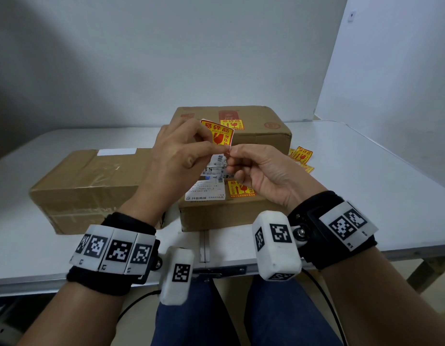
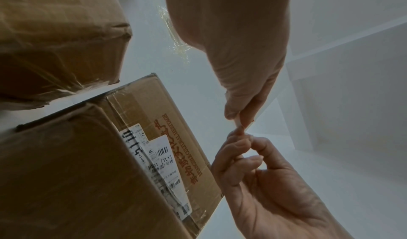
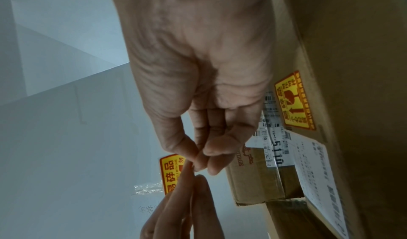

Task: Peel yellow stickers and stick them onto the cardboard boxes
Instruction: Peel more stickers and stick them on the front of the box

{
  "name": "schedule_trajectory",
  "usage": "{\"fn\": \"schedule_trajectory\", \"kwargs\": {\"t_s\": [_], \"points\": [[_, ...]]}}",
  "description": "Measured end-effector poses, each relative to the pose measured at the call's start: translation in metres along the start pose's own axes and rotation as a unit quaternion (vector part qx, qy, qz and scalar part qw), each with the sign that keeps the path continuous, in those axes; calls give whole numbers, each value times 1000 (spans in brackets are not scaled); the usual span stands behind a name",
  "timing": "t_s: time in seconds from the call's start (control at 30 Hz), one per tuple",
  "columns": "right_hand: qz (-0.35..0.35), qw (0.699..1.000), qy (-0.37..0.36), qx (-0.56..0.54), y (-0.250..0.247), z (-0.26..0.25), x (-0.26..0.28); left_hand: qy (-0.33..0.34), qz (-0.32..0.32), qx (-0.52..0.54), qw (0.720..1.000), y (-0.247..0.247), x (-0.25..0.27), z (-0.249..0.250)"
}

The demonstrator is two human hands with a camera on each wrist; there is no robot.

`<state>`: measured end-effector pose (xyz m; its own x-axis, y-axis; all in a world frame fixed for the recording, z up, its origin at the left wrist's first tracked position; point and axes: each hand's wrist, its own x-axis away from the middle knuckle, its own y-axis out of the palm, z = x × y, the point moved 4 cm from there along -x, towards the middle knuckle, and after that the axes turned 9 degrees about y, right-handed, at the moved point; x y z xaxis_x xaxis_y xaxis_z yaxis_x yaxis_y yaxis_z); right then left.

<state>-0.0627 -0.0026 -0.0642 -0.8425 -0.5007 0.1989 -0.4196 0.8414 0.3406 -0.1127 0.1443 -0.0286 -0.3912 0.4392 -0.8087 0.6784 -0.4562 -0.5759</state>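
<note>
Both hands are raised over the boxes with one yellow-and-red sticker (image 1: 217, 134) between them. My left hand (image 1: 204, 143) pinches the sticker's left side. My right hand (image 1: 230, 156) pinches its lower right corner with thumb and forefinger. The right wrist view shows the sticker (image 3: 171, 171) behind both sets of fingertips. The near cardboard box (image 1: 216, 213) carries a yellow sticker (image 1: 241, 189), and so does the far box (image 1: 263, 131), whose sticker (image 1: 231, 124) is on top. The left box (image 1: 86, 186) shows none.
Loose yellow stickers (image 1: 301, 156) lie on the white table (image 1: 366, 176) right of the boxes. White shipping labels (image 1: 206, 192) cover part of the near box. A crumpled clear film (image 3: 147, 188) lies on the table. The wall stands close behind.
</note>
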Motion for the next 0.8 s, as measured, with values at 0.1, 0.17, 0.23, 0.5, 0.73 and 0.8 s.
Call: {"fn": "schedule_trajectory", "kwargs": {"t_s": [0.1, 0.17, 0.23, 0.5, 0.73, 0.8], "points": [[-2, 1000, -4, 7, 0, 0, -1, -5, 2, 2, 1000, -1, 1, 0], [-2, 1000, -7, 12, 0, -1, -1, -5, -2, 4, 1000, -1, 1, 0], [0, 1000, -12, 16, 0, -1, -2, -6, -11, 5, 1000, 1, 1, 0], [23, 996, -57, 69, 1, -4, -5, -109, -49, 82, 989, 2, 1, -5], [79, 979, -99, 162, 4, -7, -8, -137, -67, 20, 988, 4, -1, -7], [98, 968, -113, 200, 4, -7, -8, -131, -77, -3, 988, 4, -3, -6]]}}
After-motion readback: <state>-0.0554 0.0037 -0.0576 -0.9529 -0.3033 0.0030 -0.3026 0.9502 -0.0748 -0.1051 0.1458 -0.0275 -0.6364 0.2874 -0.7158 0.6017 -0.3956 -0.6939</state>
